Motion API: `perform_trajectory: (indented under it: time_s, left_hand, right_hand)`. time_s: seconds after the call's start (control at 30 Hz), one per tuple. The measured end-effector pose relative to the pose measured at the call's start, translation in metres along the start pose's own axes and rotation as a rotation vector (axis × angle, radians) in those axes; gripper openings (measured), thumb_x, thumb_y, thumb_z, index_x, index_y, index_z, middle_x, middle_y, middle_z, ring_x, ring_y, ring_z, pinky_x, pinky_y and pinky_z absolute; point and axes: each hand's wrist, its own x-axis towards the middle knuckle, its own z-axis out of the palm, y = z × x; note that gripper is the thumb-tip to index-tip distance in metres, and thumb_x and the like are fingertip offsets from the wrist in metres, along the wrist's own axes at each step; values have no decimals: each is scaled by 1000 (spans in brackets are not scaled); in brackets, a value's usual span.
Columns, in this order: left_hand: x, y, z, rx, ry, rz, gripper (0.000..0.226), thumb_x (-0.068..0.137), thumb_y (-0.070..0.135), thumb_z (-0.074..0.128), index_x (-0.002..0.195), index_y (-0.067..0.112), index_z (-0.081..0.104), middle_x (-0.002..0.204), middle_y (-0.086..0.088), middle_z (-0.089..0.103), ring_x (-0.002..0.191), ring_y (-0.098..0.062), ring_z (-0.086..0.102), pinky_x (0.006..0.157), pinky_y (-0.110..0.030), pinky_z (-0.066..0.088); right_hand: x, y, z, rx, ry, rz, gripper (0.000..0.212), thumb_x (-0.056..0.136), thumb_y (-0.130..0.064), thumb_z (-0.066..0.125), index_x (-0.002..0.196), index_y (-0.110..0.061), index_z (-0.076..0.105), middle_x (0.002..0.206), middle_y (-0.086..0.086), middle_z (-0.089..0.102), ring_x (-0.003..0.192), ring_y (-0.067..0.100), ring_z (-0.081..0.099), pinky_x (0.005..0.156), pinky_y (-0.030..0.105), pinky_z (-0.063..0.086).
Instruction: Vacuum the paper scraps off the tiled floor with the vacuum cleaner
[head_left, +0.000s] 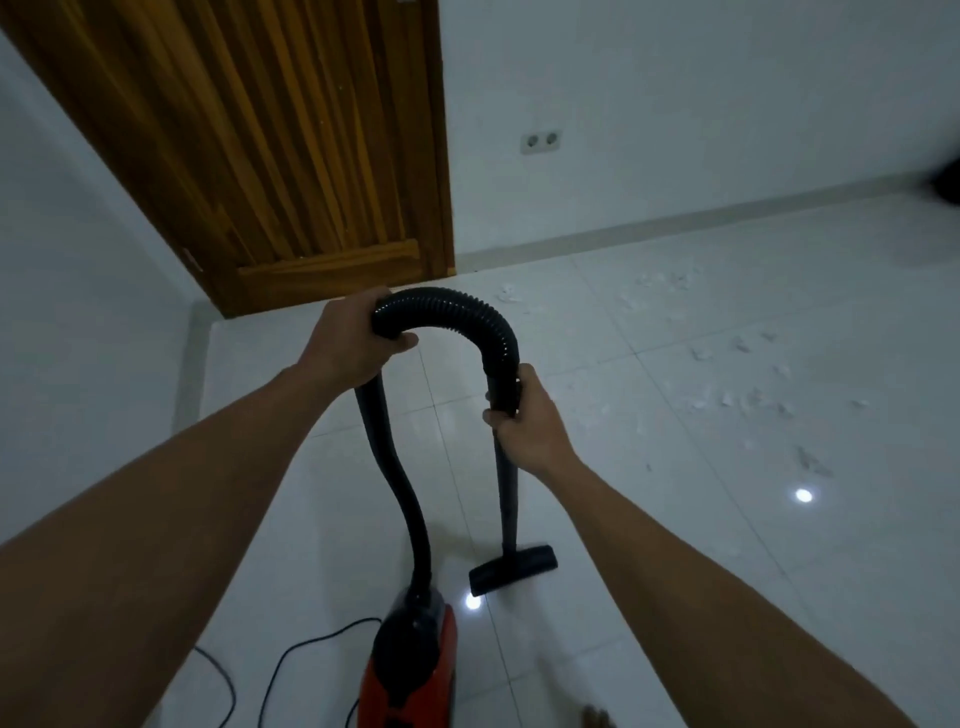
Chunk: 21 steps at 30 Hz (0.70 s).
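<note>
1. The tiled floor (675, 545) lies open and glossy across the right and lower frame. It ends at the top against a pale skirting (675, 221) under a white wall with a double socket (541, 141). A wooden door (311, 156) stands at upper left, and another wall closes the left edge.
2. The paper scraps (737, 400) are scattered from near the door's foot out across the middle right of the frame, well apart from the nozzle (513, 569).
3. The vacuum cleaner (415, 660) sits at bottom centre, between the two forearms. Its cord (291, 660) loops over the tiles at lower left.
4. The hose (452, 306) climbs from the machine and arches over at centre frame. The left hand (348, 338) has its fingers curled round the left end of that arch. The right hand (524, 421), lower and to the right, is wrapped round the collar where the hose meets the wand (506, 499).
5. The wand drops straight from the right hand to the nozzle, which rests on the floor just right of the machine.
6. The machine is red with a black top, the hose is black and ribbed, and the nozzle is flat and wide. The scraps are small, torn and white, faint against the tiles.
</note>
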Motion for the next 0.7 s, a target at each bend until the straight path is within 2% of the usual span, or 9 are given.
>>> perform_trajectory:
  time_s: [0.1,0.23,0.33,0.57,0.7]
  left_hand:
    - [-5,-1,1,27,-21,6,29,79,22,81,104,17,67,93,0,68,89,-18,63,78,-34,51]
    - [-13,0,-5,97,-47,38,22,77,21,82,93,17,66,82,3,65,80,-16,62,67,-25,45]
    - [-21,4,-8,143,-127,65,21,75,20,84,82,17,64,73,7,61,75,-17,61,58,-19,38]
    - [-51,28,7,30,-371,33,25,73,33,85,82,19,66,74,1,65,73,-14,60,62,-28,43]
    - [-66,42,26,-17,-382,15,24,74,33,85,76,22,64,69,0,63,68,-14,59,58,-26,39]
  right_hand:
    - [-12,5,12,-21,17,-35,37,91,6,50,120,-15,41,107,12,59,99,27,61,84,40,54]
    - [-10,3,4,-60,-43,7,42,91,5,48,128,-14,40,109,12,60,100,24,61,84,37,52]
    - [-11,8,-11,-99,-107,55,40,88,4,49,124,-14,46,108,9,62,102,24,62,84,36,53]
    - [-26,26,-58,-209,-258,202,32,89,-1,54,118,-14,54,116,10,64,108,24,60,91,36,51]
    - [-41,47,-72,-193,-208,226,34,87,5,49,111,-18,56,112,10,65,107,25,60,92,38,51]
